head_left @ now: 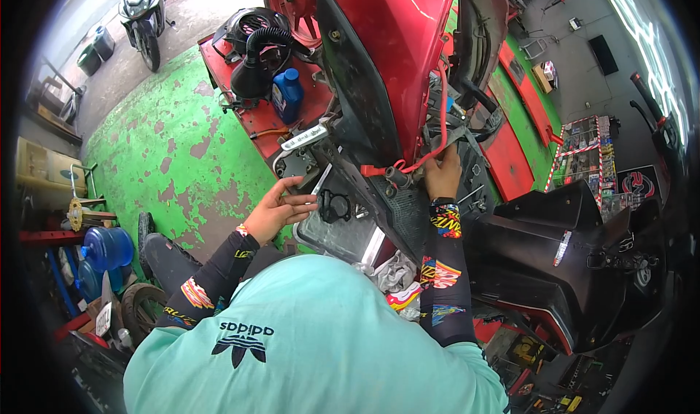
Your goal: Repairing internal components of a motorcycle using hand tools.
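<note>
In front of me stands a partly stripped scooter with a red body panel [412,42] and a black side panel [357,64]. My left hand [273,211] is at the left edge of the textured footboard [397,206], fingers spread, beside a thin silvery strip [321,180]. I see nothing held in it. My right hand [442,175] reaches in at the footboard's right side, close to a thick red cable [442,115] and a round metal frame end [398,177]. Its fingertips are hidden among the scooter's parts, so their grip does not show. A black gasket-like ring [335,207] lies on a grey tray [343,237] between my arms.
A blue bottle [287,95] and a black ducted housing [255,67] sit on the red lift platform [222,67]. Large black fairing [539,257] stands close to my right forearm. A blue water jug [108,248] is at the left, and another scooter [140,13] is parked far left.
</note>
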Motion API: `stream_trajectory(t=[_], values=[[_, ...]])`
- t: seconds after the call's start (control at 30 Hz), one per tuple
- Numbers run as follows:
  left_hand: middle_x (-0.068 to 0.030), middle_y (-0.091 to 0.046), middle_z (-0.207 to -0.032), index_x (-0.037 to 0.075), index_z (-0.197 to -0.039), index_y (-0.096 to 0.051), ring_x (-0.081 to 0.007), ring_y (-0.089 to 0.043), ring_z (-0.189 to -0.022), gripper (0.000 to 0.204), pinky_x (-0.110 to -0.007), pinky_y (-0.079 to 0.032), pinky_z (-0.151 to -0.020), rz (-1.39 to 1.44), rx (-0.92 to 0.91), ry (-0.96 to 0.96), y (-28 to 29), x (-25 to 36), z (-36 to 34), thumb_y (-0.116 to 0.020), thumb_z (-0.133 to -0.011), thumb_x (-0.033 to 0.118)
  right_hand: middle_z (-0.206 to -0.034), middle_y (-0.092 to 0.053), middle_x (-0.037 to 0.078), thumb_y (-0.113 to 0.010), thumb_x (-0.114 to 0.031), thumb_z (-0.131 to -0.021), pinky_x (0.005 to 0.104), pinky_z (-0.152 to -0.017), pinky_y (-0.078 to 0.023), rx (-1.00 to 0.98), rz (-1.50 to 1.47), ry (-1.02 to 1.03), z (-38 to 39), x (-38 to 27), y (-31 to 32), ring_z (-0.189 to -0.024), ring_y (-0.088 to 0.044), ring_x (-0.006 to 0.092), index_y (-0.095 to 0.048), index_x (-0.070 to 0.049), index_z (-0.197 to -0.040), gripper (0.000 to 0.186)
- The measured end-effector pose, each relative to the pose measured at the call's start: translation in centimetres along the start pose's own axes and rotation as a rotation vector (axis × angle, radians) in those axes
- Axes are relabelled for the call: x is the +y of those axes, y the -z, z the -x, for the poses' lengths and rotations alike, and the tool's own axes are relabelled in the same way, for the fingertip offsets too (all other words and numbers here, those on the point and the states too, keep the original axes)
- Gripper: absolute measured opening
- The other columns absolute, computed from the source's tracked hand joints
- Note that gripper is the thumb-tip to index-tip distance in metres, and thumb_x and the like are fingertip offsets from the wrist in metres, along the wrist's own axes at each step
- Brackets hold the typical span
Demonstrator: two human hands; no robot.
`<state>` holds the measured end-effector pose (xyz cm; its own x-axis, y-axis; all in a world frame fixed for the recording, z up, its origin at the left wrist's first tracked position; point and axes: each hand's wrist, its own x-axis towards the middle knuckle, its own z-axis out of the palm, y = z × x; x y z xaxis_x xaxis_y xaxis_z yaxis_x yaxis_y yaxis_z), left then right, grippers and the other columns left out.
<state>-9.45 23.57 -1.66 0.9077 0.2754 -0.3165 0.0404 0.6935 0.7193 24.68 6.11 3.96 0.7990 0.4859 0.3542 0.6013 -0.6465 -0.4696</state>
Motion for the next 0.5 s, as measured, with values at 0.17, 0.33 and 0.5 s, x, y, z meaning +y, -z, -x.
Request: stream_trajectory(t=[0.17, 0.33, 0.5], values=[[-0.0242, -0.052, -0.14, 0.012, -0.15, -0.028, -0.0312, -0.056, -0.128, 0.058, -0.039, -0.046, -0.108, 0.004, 0.002, 0.001, 0.0, 0.0, 0.3, -0.039, -0.096, -0.005, -0.082, -0.063, 0.007, -0.065, -0.017, -0.074, 0.0476, -0.079, -0.043, -0.15, 0.132, 0.023, -0.5, 0.9, 0.1, -0.089, -0.059, 0.034, -0.056, -0.009, -0.094, 0.023], [-0.0221, -0.053, -0.139, 0.012, -0.148, -0.03, -0.0284, -0.057, -0.126, 0.057, -0.036, -0.05, -0.103, 0.036, 0.023, 0.011, 0.1, -0.2, 0.5, -0.041, -0.095, -0.007, -0.081, -0.063, 0.007, -0.065, -0.018, -0.074, 0.0477, -0.079, -0.042, -0.137, 0.091, 0.044, -0.4, 0.2, 0.1, -0.09, -0.059, 0.0324, -0.056, -0.009, -0.094, 0.024], [-0.023, -0.052, -0.14, 0.012, -0.149, -0.029, -0.03, -0.057, -0.127, 0.057, -0.037, -0.048, -0.105, 0.039, 0.017, 0.007, 0.3, -0.3, 0.4, -0.04, -0.096, -0.006, -0.085, -0.066, 0.006, -0.064, -0.023, -0.075, 0.0474, -0.08, -0.041, -0.105, 0.133, 0.105, -0.7, 0.2, 0.7, -0.09, -0.059, 0.0315, -0.06, -0.009, -0.083, 0.017]])
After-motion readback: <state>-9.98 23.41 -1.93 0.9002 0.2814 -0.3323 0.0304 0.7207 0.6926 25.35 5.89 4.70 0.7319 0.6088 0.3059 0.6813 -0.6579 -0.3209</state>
